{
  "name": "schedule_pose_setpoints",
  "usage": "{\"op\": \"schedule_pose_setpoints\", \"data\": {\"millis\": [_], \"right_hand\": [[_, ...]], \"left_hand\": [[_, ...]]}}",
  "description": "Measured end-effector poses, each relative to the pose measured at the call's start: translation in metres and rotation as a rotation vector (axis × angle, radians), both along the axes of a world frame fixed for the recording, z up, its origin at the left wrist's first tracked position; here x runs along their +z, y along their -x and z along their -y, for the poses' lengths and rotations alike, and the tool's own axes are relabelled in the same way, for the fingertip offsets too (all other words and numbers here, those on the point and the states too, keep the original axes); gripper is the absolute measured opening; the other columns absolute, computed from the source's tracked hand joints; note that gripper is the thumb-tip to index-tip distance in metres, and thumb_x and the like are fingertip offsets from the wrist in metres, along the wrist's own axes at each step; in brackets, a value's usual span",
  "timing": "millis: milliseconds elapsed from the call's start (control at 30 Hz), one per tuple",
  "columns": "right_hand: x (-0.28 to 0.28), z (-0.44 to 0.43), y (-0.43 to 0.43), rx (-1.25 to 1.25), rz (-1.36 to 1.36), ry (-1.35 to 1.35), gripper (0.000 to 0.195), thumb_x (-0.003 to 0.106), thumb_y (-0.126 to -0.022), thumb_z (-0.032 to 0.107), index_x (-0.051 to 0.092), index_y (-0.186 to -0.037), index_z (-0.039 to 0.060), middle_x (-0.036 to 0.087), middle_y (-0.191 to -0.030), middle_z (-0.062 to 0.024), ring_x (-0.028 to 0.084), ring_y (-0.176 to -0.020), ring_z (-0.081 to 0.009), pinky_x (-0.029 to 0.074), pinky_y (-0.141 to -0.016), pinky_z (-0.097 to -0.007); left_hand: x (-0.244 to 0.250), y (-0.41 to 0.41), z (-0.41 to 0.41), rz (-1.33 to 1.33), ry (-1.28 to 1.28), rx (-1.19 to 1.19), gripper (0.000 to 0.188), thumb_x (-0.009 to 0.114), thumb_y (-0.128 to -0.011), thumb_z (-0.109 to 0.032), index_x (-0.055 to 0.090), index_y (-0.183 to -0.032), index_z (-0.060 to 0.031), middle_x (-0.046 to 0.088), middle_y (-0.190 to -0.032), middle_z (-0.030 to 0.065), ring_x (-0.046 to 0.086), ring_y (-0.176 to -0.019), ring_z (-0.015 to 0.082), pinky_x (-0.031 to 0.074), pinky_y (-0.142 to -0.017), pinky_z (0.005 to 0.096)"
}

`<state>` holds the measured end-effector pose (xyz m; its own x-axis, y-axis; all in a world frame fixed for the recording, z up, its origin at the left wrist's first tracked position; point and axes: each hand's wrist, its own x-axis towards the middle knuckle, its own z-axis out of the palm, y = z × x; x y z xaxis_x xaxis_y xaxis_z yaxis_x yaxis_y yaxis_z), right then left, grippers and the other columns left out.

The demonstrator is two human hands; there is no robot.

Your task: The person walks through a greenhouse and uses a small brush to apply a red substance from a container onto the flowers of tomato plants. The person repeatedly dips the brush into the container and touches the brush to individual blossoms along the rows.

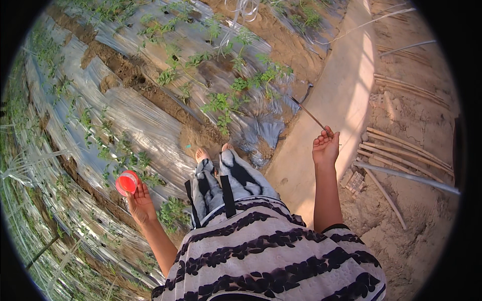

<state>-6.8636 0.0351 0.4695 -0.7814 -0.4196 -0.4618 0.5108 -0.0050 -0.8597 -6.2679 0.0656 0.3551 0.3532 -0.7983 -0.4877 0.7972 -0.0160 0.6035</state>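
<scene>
My left hand (142,206) holds a small red cup (124,183) by its rim, out to the left above the plant rows. Its inside looks orange-red; I cannot tell how full it is. Between the thumb and fingers of my right hand (326,149) is a thin dark stick (309,114), perhaps a slim brush. Its dark tip points forward and left, away from me. Below that hand runs a pale concrete strip (339,94). The nearest leafy plant (223,106) grows through silvery plastic mulch film (145,114), ahead of my bare feet (202,154).
White strings (243,11) hang at the top. To the right, bamboo poles (408,150), a grey metal pipe (410,176) and bricks (354,182) lie on dry soil (406,248). A bare soil furrow (130,71) separates film-covered beds. More white strands (22,169) stretch at the left.
</scene>
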Motion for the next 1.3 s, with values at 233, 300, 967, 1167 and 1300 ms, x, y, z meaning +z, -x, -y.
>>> {"op": "schedule_pose_setpoints", "data": {"millis": [233, 300, 967, 1167, 1300], "right_hand": [[-0.014, 0.052, -0.107, 0.57, 0.192, 0.033, 0.047, 0.04, -0.11, 0.044, 0.062, -0.117, 0.0031, 0.068, -0.09, -0.0052, 0.063, -0.071, -0.013, 0.057, -0.066, -0.0312], [-0.01, 0.073, -0.138, 0.728, 0.29, 0.082, 0.044, 0.045, -0.11, 0.041, 0.063, -0.116, 0.0015, 0.071, -0.093, -0.0078, 0.065, -0.072, -0.0125, 0.057, -0.066, -0.0308], [0.013, 0.149, -0.175, 1.448, -0.7, 0.253, 0.033, 0.049, -0.108, 0.024, 0.062, -0.113, -0.006, 0.066, -0.091, -0.012, 0.06, -0.071, -0.0138, 0.051, -0.068, -0.0278], [0.016, 0.174, -0.233, 1.581, -0.733, 0.301, 0.033, 0.049, -0.108, 0.024, 0.061, -0.112, -0.006, 0.065, -0.09, -0.0125, 0.059, -0.071, -0.0149, 0.051, -0.066, -0.027], [0.009, 0.186, -0.306, 1.723, -0.791, 0.354, 0.03, 0.052, -0.107, 0.023, 0.063, -0.109, -0.0047, 0.066, -0.091, -0.0119, 0.062, -0.073, -0.0156, 0.051, -0.067, -0.0271]], "left_hand": [[0.008, 0.043, 0.024, 0.192, -0.142, -0.074, 0.056, 0.073, -0.096, -0.021, 0.048, -0.14, 0.0025, 0.061, -0.134, 0.0167, 0.062, -0.12, 0.0268, 0.048, -0.109, 0.0412], [0.008, 0.069, 0.031, 0.204, -0.176, -0.079, 0.054, 0.073, -0.096, -0.021, 0.05, -0.139, 0.0015, 0.062, -0.133, 0.0143, 0.064, -0.116, 0.0245, 0.049, -0.107, 0.0399], [0.015, 0.23, 0.097, -0.02, -0.218, -0.047, 0.065, 0.088, -0.079, -0.012, 0.058, -0.135, 0.0023, 0.071, -0.115, 0.0085, 0.068, -0.104, 0.0138, 0.053, -0.096, 0.0281], [0.009, 0.191, 0.099, -0.048, -0.208, 0.174, 0.063, 0.088, -0.079, -0.01, 0.059, -0.133, 0.0024, 0.07, -0.118, 0.0097, 0.068, -0.105, 0.0148, 0.053, -0.098, 0.0294], [0.007, 0.14, 0.103, -0.028, -0.176, 0.296, 0.064, 0.086, -0.079, -0.007, 0.056, -0.135, 0.0031, 0.068, -0.123, 0.0108, 0.067, -0.112, 0.0171, 0.052, -0.102, 0.0318]]}}
